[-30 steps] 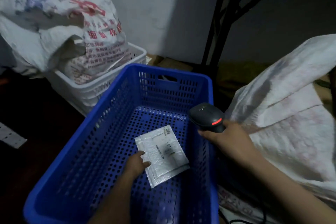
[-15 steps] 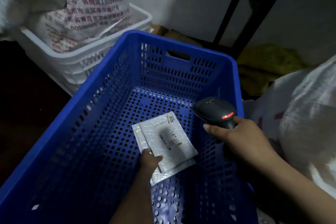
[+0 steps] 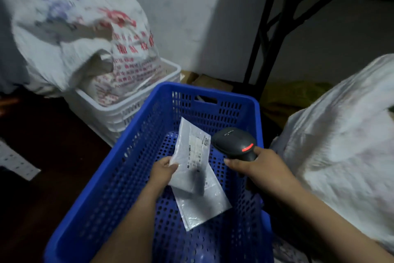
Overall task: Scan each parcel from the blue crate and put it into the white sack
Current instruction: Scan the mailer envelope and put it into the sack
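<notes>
- The left hand (image 3: 164,169) pinches the top parcel (image 3: 184,177) by its near edge, thumb on top. It holds the parcel tipped up, and I judge the edge grip is meant to leave the label (image 3: 197,151) uncovered and facing the reader.
- Just below and right of that hand, a second parcel (image 3: 203,207) lies flat on the floor of the blue crate (image 3: 102,177), likely waiting its turn.
- The right hand (image 3: 260,169) is wrapped round the handle of the scanner (image 3: 233,142). The scanner's head points left at the label and its red light is on.
- The white sack (image 3: 341,134) slumps just right of the right hand, outside the crate, close enough for a short drop.
- Half a second ago the top parcel lay flat on the other one; now it is lifted and tilted, and the scanner sits closer to it.
</notes>
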